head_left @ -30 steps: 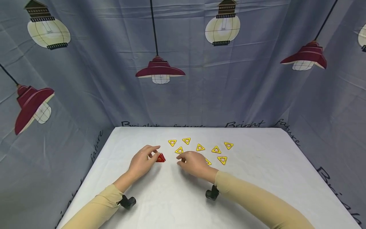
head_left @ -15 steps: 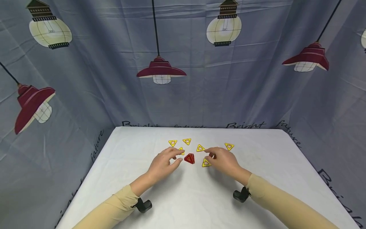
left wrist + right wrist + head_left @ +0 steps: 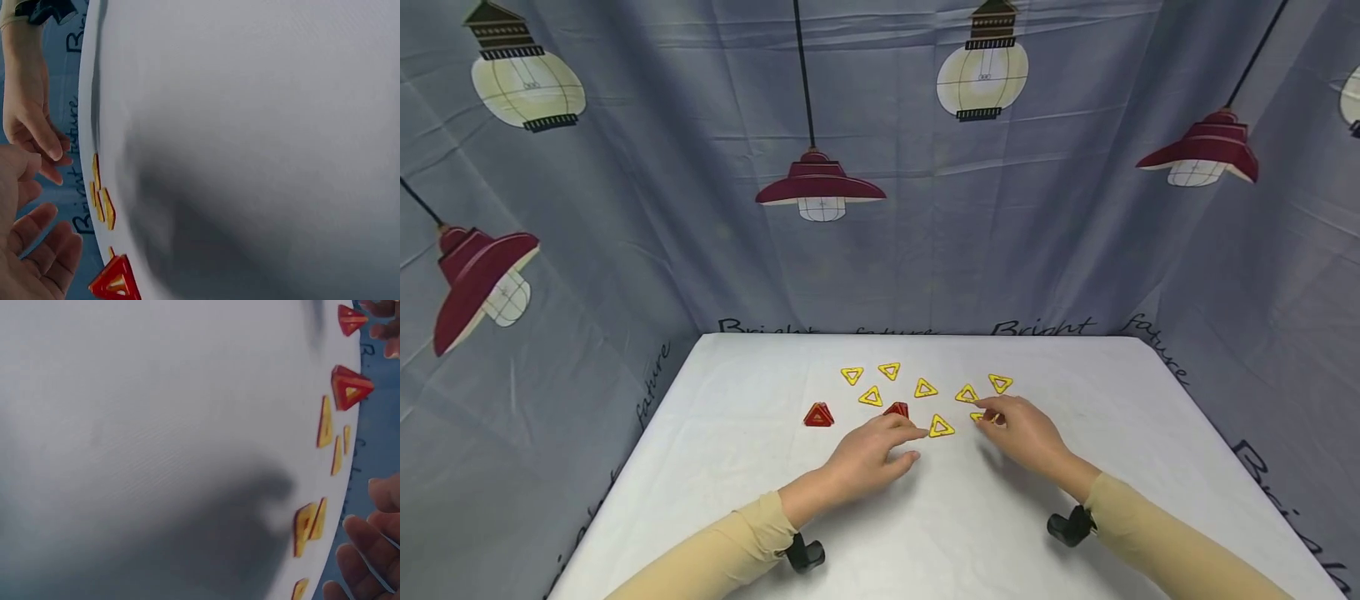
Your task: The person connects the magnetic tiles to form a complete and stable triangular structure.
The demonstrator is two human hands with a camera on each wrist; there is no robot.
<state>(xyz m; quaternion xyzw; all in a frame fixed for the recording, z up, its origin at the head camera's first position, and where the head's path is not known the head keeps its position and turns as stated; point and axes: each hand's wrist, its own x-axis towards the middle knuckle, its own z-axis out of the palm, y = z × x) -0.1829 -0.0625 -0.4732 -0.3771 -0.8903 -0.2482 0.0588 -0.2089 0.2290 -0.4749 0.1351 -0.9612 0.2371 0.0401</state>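
Observation:
Two small red pyramids stand on the white table in the head view. The left pyramid (image 3: 818,415) is fully visible; the other pyramid (image 3: 898,408) is partly covered by my left hand (image 3: 868,457). That hand hovers with relaxed, parted fingers, its index fingertip close to a flat yellow triangle frame (image 3: 942,433), and holds nothing. My right hand (image 3: 1026,437) is above another yellow triangle frame (image 3: 977,417), hiding part of it. Its fingers are loosely bent with nothing visible between them in the right wrist view, where the nearer red pyramid (image 3: 350,389) also appears.
Several more yellow triangle frames lie spread behind the hands, among them one triangle (image 3: 871,389) behind the pyramids and one triangle (image 3: 1000,377) at the far right. A grey curtain (image 3: 880,275) printed with lamps encloses the white table (image 3: 1150,467).
My left hand has moved right, away from the left pyramid and past the second one. My right hand has shifted right, uncovering the second pyramid, and is now over a yellow triangle.

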